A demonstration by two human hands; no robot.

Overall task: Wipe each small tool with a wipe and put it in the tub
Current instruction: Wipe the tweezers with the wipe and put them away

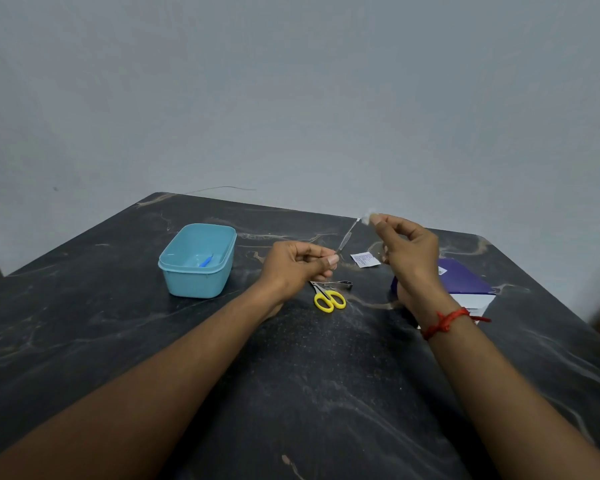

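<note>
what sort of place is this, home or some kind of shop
Probably a plain room at home: a dark marble-look table against a bare grey wall, with a blue tub and yellow-handled scissors on it.

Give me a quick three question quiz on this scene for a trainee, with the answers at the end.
1. True or false: a blue tool lies inside the tub.
2. The left hand grips a thin metal tool. What does the right hand pinch at its tip? A) a wipe B) a pen C) a sponge
3. Name the two tools lying on the table between the hands.

Key
1. True.
2. A.
3. The scissors and the clipper.
</note>
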